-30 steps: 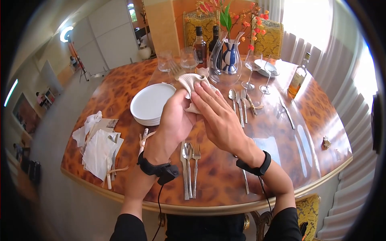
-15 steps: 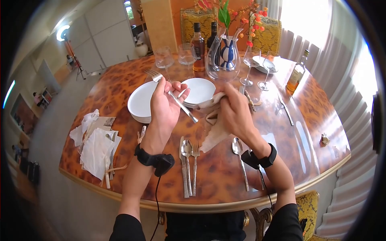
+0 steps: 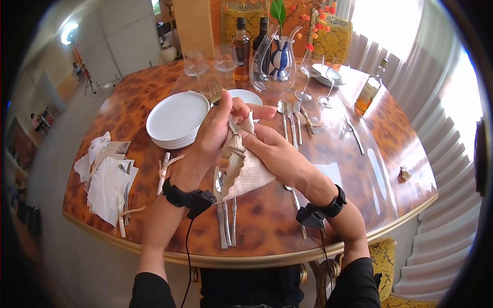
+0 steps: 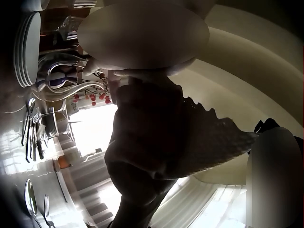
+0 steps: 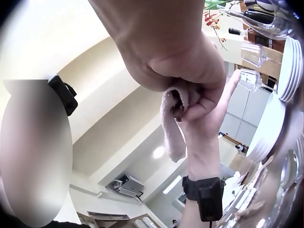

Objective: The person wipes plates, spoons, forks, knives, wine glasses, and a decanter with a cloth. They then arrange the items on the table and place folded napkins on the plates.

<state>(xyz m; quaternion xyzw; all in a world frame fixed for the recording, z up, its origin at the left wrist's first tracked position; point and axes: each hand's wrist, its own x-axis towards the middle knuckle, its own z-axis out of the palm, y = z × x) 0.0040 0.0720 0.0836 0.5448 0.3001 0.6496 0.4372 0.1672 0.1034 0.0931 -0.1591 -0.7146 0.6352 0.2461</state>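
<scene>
Hands meet above the glossy burl-patterned table (image 3: 354,169): left hand (image 3: 218,131) grips a silver fork (image 3: 213,92), right hand (image 3: 272,154) pinches a beige scalloped cloth napkin (image 3: 241,172) round its handle. Loose grip could drop the fork onto the stacked white plates (image 3: 172,120).

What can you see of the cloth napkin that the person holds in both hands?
The napkin is beige woven cloth with a scalloped edge, crumpled and partly folded. It is held up above the table, over the cutlery that lies near the front edge. The left hand grips its upper part together with a fork, whose tines stick out above the fingers. The right hand pinches the cloth from the other side. Its lower corner hangs free.
</scene>
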